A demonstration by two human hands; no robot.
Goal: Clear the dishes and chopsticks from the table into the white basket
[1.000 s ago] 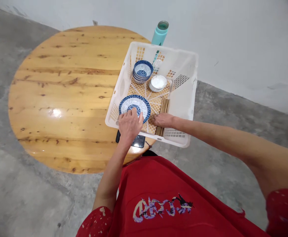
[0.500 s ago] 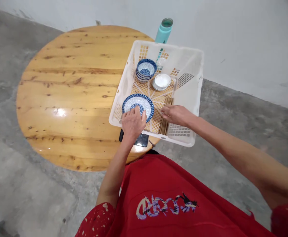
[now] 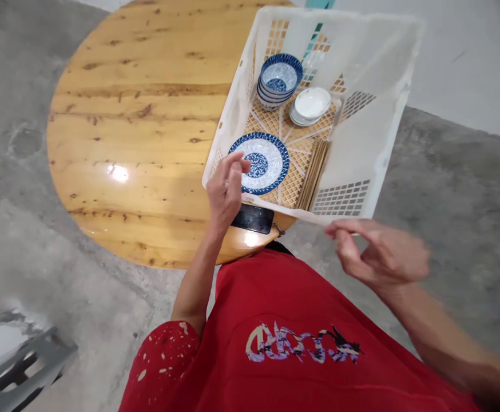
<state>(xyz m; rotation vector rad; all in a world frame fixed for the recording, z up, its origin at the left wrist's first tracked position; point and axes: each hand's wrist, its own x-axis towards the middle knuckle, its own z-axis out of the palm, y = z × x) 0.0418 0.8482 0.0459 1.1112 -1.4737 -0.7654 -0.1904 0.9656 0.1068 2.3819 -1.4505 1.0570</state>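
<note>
A white plastic basket (image 3: 398, 123) stands at the table's right side. Inside it are a stack of blue-and-white bowls (image 3: 281, 77), a stack of small white dishes (image 3: 313, 104), a blue-rimmed plate (image 3: 271, 166) and a bundle of wooden chopsticks (image 3: 313, 174). My left hand (image 3: 225, 191) is raised over the plate's left front edge, its fingers loosely bent and apart, with nothing visible in them. Slightly blurred, my right hand (image 3: 379, 252) is at the basket's front right rim, fingers bent and thumb apart, holding nothing visible. Whether its fingertips touch the rim I cannot tell.
Under the basket is a round wooden table (image 3: 147, 131). A dark phone (image 3: 253, 218) lies at its front edge beside a small chain (image 3: 279, 230). Behind the basket a turquoise bottle (image 3: 320, 3) is partly cut off. A grey stool (image 3: 27, 372) stands on the floor at lower left.
My right hand has left the chopsticks and come out to the basket's front rim. My left hand has lifted off the plate. The view has shifted, and the basket looks larger and higher.
</note>
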